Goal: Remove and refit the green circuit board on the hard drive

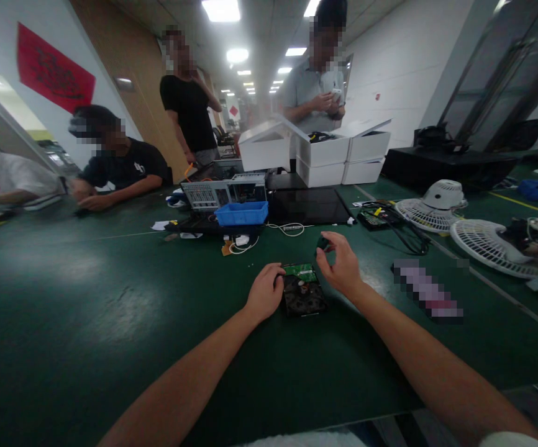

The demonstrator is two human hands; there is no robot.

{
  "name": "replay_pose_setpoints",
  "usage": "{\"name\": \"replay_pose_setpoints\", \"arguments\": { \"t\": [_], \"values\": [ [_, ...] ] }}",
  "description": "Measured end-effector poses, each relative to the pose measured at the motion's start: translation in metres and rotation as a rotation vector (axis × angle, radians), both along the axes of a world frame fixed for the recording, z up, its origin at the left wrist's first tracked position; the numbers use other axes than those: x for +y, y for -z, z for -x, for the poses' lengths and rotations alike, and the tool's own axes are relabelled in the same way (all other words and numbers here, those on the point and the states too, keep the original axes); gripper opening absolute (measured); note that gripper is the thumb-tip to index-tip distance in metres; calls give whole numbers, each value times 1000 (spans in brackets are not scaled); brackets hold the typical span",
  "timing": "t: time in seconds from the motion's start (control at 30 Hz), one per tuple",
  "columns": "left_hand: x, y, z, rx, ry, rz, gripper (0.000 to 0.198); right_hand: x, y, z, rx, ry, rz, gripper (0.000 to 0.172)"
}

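Note:
A hard disk drive (304, 295) lies flat on the green table with its green circuit board facing up. My left hand (265, 290) grips the drive's left edge, fingertips at its upper left corner and thumb along the side. Just above and to the right of the drive, my right hand (342, 266) is raised off it, pinching a small dark piece (322, 243) between thumb and fingers. What kind of piece this is cannot be made out.
Beyond the drive stand a blue bin (241, 213), an open computer case (208, 194), a flat black panel (309, 206) and white boxes (322, 160). Cables (409, 234), fan parts (497, 245) and a blurred phone-like object (425, 288) lie to the right. Several people are around the table.

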State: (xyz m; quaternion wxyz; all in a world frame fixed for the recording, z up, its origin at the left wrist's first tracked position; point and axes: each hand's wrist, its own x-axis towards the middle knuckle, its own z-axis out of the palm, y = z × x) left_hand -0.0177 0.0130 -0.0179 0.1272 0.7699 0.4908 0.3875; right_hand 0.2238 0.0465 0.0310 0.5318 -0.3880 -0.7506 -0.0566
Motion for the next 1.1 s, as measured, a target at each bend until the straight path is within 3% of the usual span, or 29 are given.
{"name": "replay_pose_setpoints", "arguments": {
  "t": [0.8, 1.1],
  "values": [
    [-1, -1, 0, -9, 6, 9, 23, -4, -3, 0, 0, 14, 67, 39],
    [0, 0, 0, -2, 7, -1, 24, -4, -4, 0, -5, 1, 75, 45]
  ]
}}
